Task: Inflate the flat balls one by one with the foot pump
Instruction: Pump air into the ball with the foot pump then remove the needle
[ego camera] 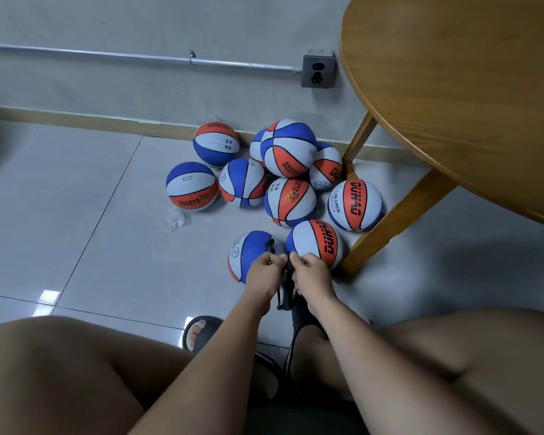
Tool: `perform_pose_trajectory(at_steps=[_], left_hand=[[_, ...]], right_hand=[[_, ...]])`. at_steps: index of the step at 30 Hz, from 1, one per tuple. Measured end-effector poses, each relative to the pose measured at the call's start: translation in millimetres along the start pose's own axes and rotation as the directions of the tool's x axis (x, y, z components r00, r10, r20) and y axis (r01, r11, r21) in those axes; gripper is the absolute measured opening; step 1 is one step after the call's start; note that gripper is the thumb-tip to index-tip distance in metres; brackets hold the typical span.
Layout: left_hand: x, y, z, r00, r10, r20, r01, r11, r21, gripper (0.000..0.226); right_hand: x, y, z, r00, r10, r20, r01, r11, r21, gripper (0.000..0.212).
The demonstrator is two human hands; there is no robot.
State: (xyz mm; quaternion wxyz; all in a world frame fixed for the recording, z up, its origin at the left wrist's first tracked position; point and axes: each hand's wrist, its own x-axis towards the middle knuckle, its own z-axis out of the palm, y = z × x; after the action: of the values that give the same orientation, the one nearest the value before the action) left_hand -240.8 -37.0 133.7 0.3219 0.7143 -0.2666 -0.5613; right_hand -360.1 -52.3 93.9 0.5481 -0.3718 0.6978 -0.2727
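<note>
Both my hands are close together, knuckles almost touching, fingers curled. The left hand (266, 266) and the right hand (310, 268) each pinch the black top end of the foot pump (284, 293), though my fingers hide exactly which part they hold. The pump's long axis runs from my hands back toward my feet, between my forearms, and its far end points at the balls. Just under my left hand lies a blue and white ball (248, 251), with a small black fitting (270, 245) on its upper side. Touching it on the right is an orange and white ball (316, 241), which rests against the table leg (399, 211). Beyond these, the other balls (289, 202) are heaped by the wall, one on top. A crumpled clear wrapper (175, 218) lies to their left.
</note>
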Motion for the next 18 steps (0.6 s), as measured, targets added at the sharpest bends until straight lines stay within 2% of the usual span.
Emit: perform_pose_trajectory(at_steps=[8, 13, 18], left_hand=[[-0.1, -39.9, 1.9, 0.993, -0.115, 0.016, 0.111, 0.982, 0.149, 0.031], [-4.0, -63.4, 1.8, 0.987, -0.159, -0.017, 0.159, 0.959, 0.233, 0.032], [-4.6, -48.5, 0.0, 0.987, -0.157, -0.036, 0.161, 0.961, 0.223, 0.033]], right_hand=[[4.1, 50.3, 1.1, 0.996, 0.090, -0.002, -0.088, 0.974, -0.209, 0.047], [-1.6, 67.3, 1.5, 0.984, 0.167, 0.059, -0.146, 0.954, -0.262, 0.040], [0.5, 54.3, -0.3, 0.986, 0.154, 0.060, -0.136, 0.961, -0.241, 0.040]])
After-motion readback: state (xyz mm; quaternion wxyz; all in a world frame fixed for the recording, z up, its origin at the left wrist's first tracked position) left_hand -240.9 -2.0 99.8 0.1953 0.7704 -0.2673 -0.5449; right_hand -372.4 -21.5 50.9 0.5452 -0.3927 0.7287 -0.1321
